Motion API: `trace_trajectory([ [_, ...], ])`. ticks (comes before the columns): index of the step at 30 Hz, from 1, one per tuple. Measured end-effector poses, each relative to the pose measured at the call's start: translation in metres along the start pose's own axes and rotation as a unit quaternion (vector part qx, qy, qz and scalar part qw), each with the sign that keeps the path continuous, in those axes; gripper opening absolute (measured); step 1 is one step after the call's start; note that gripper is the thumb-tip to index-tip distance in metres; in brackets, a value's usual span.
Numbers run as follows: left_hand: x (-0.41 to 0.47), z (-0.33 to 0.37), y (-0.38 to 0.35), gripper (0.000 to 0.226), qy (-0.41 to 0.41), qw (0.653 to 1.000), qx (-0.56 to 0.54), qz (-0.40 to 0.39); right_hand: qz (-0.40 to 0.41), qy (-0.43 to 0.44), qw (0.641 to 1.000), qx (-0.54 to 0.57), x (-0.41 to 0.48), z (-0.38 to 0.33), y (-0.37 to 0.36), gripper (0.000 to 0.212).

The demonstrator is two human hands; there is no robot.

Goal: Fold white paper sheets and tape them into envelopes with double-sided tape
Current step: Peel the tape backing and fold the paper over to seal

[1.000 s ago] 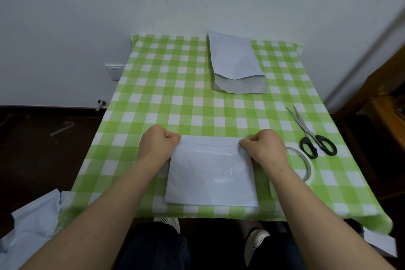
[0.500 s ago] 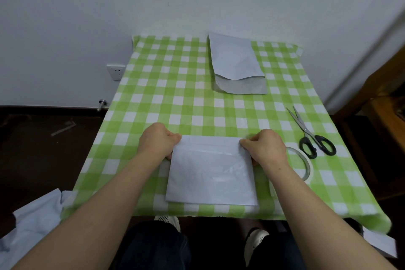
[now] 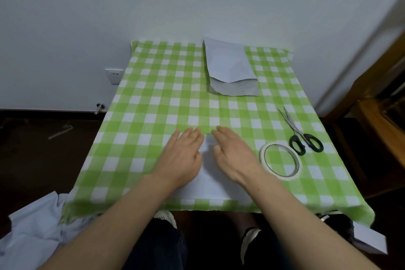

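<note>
Left hand (image 3: 183, 155) and right hand (image 3: 234, 156): grip apart, fingers straight, both pressing flat on folded paper (image 3: 206, 185) beneath them on tabletop (image 3: 153, 98). Tape roll (image 3: 262, 154) just right of right hand.

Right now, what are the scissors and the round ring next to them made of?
The scissors: the blades look like bare metal, grey and a bit shiny, and the black loop handles look like plastic. The ring seems to be a roll of tape. It is off-white and dull, so it may be paper-backed, though the picture cannot settle that.
</note>
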State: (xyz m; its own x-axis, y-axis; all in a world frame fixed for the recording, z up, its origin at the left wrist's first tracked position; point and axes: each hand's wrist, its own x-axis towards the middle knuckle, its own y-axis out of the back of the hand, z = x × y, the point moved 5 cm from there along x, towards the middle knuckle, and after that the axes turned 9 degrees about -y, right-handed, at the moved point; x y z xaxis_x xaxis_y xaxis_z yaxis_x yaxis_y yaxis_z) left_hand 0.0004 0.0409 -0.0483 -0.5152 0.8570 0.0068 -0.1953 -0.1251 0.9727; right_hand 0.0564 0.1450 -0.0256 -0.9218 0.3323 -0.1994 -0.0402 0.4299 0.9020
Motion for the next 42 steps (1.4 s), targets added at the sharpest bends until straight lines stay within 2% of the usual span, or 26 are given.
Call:
trace_trajectory([
  [3,0.001,0.004,-0.012,0.075,0.018,0.998,0.0,-0.065,-0.045,0.021,0.999,-0.013,-0.003,-0.007,-0.015,0.051],
  [9,0.003,0.002,-0.023,0.074,0.025,0.996,0.01,-0.083,-0.083,0.012,0.996,-0.027,-0.003,-0.004,-0.028,0.05],
  [18,0.004,0.002,-0.017,0.071,0.037,0.996,-0.007,-0.075,-0.048,-0.064,0.996,-0.037,0.0,0.04,-0.022,0.051],
  [19,0.004,0.003,-0.017,0.067,0.037,0.997,-0.012,-0.073,-0.04,-0.076,0.995,-0.049,0.002,0.045,-0.021,0.054],
  [22,0.005,0.005,-0.014,0.055,0.046,0.996,-0.014,-0.07,0.011,-0.071,0.996,-0.061,0.008,0.041,-0.017,0.083],
  [23,0.005,0.005,-0.014,0.054,0.049,0.996,-0.013,-0.071,0.01,-0.065,0.996,-0.052,0.007,0.036,-0.019,0.079],
  [25,0.006,0.006,-0.013,0.053,0.052,0.996,-0.011,-0.073,-0.029,-0.038,0.998,-0.051,0.005,0.025,-0.026,0.056],
  [27,0.006,0.006,-0.011,0.053,0.052,0.996,-0.014,-0.071,-0.047,-0.027,0.998,-0.043,0.003,0.026,-0.03,0.051],
  [28,0.006,0.007,-0.011,0.053,0.051,0.996,-0.016,-0.069,-0.042,-0.034,0.997,-0.048,0.004,0.032,-0.028,0.054],
  [31,0.004,0.009,-0.009,0.053,0.056,0.995,-0.03,-0.072,0.017,-0.073,0.993,-0.091,0.007,0.048,-0.015,0.087],
  [32,0.004,0.009,-0.007,0.053,0.06,0.995,-0.031,-0.073,0.031,-0.081,0.989,-0.117,0.006,0.046,-0.011,0.09],
  [35,0.009,0.016,-0.004,0.053,0.054,0.997,-0.015,-0.059,0.015,-0.049,0.995,-0.091,0.002,0.026,-0.012,0.055],
  [38,0.012,0.025,-0.01,0.055,0.026,0.996,-0.022,-0.077,-0.066,-0.015,0.997,-0.021,-0.003,0.017,-0.022,0.053],
  [42,0.011,0.02,-0.018,0.055,0.023,0.996,-0.006,-0.091,-0.069,-0.034,0.997,0.005,0.0,0.026,-0.024,0.052],
])
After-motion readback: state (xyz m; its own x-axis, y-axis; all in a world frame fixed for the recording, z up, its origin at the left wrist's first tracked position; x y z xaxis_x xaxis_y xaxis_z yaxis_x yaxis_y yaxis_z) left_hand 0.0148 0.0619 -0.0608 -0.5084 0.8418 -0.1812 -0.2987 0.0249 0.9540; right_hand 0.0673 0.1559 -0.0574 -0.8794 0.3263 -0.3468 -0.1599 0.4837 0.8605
